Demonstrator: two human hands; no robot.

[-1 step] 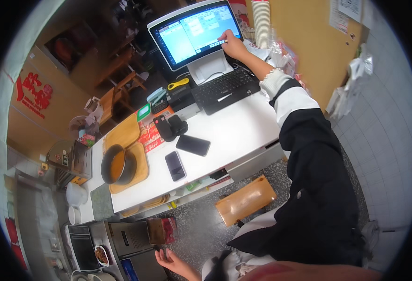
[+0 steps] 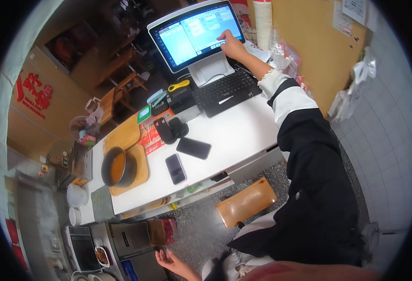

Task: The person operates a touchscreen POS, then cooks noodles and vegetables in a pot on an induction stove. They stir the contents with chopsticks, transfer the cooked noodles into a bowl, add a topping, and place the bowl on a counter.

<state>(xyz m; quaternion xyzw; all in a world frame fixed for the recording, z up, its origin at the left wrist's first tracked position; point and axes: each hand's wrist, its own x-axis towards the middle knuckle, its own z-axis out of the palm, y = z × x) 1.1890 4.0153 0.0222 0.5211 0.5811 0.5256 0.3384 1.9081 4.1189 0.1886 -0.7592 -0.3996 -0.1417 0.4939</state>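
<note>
My right arm reaches across the counter to a touchscreen terminal on a white stand. At the lower right part of the lit screen is my right hand, its index finger stretched out, the other fingers partly curled, nothing held. Whether the fingertip touches the glass I cannot tell. Below the screen lies a black keyboard. My left hand hangs low near a steel appliance, empty, its fingers loosely bent and apart. Two dark phones, one nearer the edge and one behind it, lie on the white counter.
A dark pot of orange liquid stands on a wooden tray at the counter's left. Stacked paper cups rise right of the screen. A wooden stool stands on the floor; a bowl of food sits at lower left.
</note>
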